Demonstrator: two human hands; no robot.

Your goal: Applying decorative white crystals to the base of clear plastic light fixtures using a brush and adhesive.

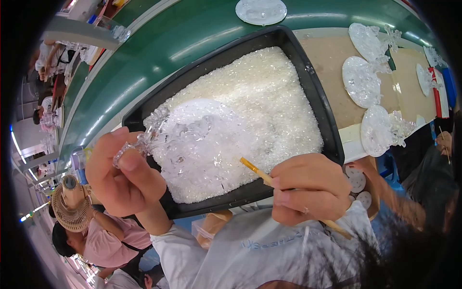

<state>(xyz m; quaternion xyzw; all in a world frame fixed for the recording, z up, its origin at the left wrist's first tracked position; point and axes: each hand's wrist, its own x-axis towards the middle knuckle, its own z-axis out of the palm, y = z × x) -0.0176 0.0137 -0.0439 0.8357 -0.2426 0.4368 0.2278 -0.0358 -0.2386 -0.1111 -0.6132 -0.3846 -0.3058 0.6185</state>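
My left hand (122, 178) pinches one end of a clear plastic ornament (180, 137), between thumb and fingers. The ornament has a round whitish disc covered in sparkling flakes, and it is held over a black tray (315, 82). White glittering flakes (255, 72) fill the tray, so the disc's edge partly blends into them. In my right hand (310, 190) is a slim paintbrush (262, 174) with a wooden handle and a golden ferrule. Its tip points at the disc's right side; whether it touches cannot be made out.
Several similar sparkly discs with clear figures (363, 82) stand on brown cardboard (327, 53) to the right. Another disc (261, 10) lies on the green bench (192, 41) beyond the tray. A person's hand (443, 144) shows at far right; a person in pink (113, 238) sits lower left.
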